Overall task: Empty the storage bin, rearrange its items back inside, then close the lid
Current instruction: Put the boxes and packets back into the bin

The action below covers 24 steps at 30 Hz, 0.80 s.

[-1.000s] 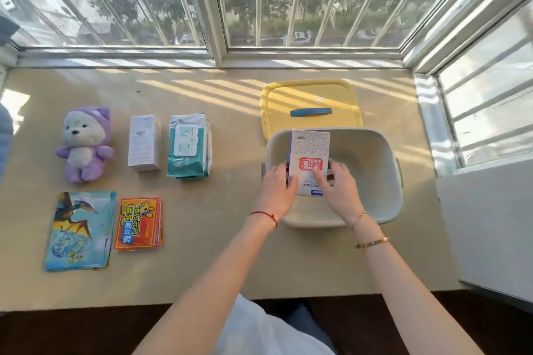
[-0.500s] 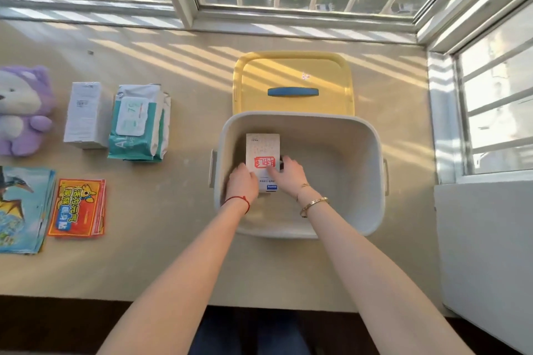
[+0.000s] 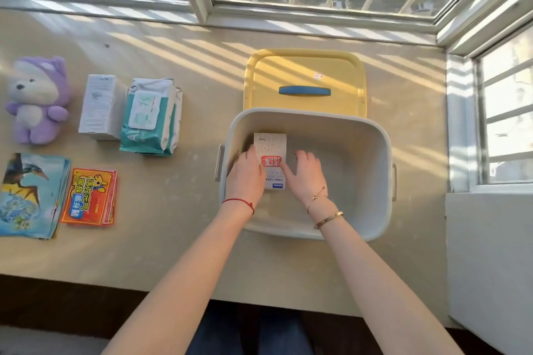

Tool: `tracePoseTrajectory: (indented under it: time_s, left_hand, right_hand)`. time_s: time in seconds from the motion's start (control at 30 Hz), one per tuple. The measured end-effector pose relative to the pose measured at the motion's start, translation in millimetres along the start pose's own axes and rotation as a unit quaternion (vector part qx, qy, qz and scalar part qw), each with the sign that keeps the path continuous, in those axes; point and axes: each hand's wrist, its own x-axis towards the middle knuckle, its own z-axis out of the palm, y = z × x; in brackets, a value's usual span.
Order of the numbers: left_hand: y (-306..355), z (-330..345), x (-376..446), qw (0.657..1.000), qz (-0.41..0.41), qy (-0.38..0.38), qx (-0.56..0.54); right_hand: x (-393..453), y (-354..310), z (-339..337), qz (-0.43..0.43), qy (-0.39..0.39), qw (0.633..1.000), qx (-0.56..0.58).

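Under barred windows, sunlit beige table (image 3: 184, 245)

left hand (image 3: 245, 174) flat, right hand (image 3: 305, 174) relaxed, arms extended

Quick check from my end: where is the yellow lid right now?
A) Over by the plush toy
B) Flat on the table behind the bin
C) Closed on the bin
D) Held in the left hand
B: the yellow lid lies flat on the table just beyond the open storage bin, with neither hand on it.
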Motion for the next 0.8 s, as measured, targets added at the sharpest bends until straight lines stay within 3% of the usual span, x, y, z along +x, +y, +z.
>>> tracePoseTrajectory:
  time_s: [0.17, 0.37, 0.6, 0.8]
  left_hand:
    - [-8.4, -56.7, -35.2, 0.983, 0.138, 0.121, -0.005]
    - [-76.9, -118.3, -76.7, 0.963, 0.161, 0.218, -0.013]
    - [-203.7, -172.8, -109.4, 0.963, 0.095, 0.25, 0.013]
    - [-321.1, -212.9, -106.5, 0.972, 0.055, 0.226, 0.027]
  right_hand:
    - [-35.1, -21.5, -40.5, -0.141, 0.137, 0.979, -0.044]
    - [-72.5, -72.9, -55.3, -0.239, 0.199, 0.949, -0.043]
    - [-110.4, -161.1, 4.4, -0.275, 0.173, 0.945, -0.023]
    - [-128.7, -242.8, 105.6, -0.214, 0.118, 0.97, 0.0]
